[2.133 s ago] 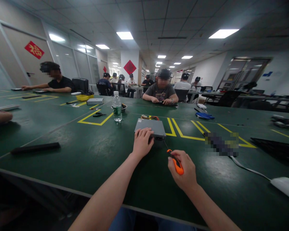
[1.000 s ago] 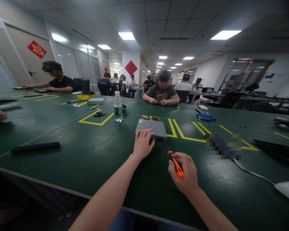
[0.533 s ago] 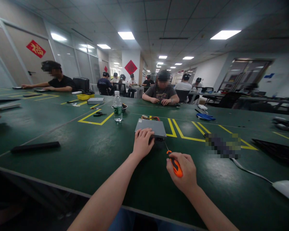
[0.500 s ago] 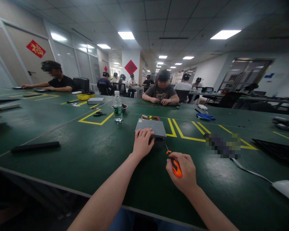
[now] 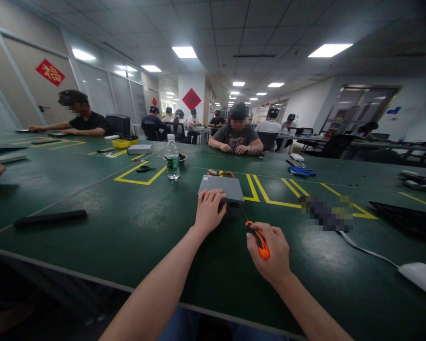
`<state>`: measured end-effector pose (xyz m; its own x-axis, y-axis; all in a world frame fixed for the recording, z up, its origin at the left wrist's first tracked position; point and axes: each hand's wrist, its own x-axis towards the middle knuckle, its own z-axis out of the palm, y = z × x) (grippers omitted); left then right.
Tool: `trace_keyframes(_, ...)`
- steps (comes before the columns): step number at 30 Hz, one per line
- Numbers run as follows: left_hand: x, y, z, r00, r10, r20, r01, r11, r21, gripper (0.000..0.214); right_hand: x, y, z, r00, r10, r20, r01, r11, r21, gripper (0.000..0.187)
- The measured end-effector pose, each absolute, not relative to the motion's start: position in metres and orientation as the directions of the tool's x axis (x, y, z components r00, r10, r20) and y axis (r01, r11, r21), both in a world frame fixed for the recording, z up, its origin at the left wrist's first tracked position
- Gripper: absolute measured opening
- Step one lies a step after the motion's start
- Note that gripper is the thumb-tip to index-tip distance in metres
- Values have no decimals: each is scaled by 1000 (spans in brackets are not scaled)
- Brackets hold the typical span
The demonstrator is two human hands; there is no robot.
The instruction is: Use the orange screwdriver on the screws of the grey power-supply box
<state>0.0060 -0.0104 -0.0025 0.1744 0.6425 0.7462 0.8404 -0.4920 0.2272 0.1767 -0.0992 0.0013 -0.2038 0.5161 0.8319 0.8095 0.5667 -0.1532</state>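
Note:
A grey metal computer power supply (image 5: 230,187) lies on the green table, with a bundle of coloured wires (image 5: 216,174) at its far edge. My left hand (image 5: 210,208) grips its near left side, fingers over the top and thumb on the front face. An orange and black screwdriver (image 5: 261,242) is held in my right hand (image 5: 271,248), its handle in my fingers. The thin shaft slants up and left to the near right corner of the power supply. Whether the tip sits in a screw is too small to tell.
A water bottle (image 5: 172,158) stands left of the power supply, before a bowl (image 5: 181,159). A black bar (image 5: 51,218) lies at left. Blue gloves (image 5: 301,171) and a white cable (image 5: 371,253) lie at right. A person (image 5: 238,130) sits opposite; others sit farther back.
The view has shifted slightly. My right hand and the screwdriver handle have turned a little, with the handle's end lying slightly farther right. My left hand keeps its hold on the power supply.

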Motion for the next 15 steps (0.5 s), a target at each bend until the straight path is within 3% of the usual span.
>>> trace_keyframes(8, 6, -9, -4, 172, 642, 747, 843, -488, 226, 23, 175, -100, -2, -347, 507, 789, 784, 618, -52, 5)
trace_keyframes(15, 6, -10, -4, 173, 642, 747, 838, -494, 231, 22, 176, -99, 0, -207, 545, 812, 802, 570, -179, 11)
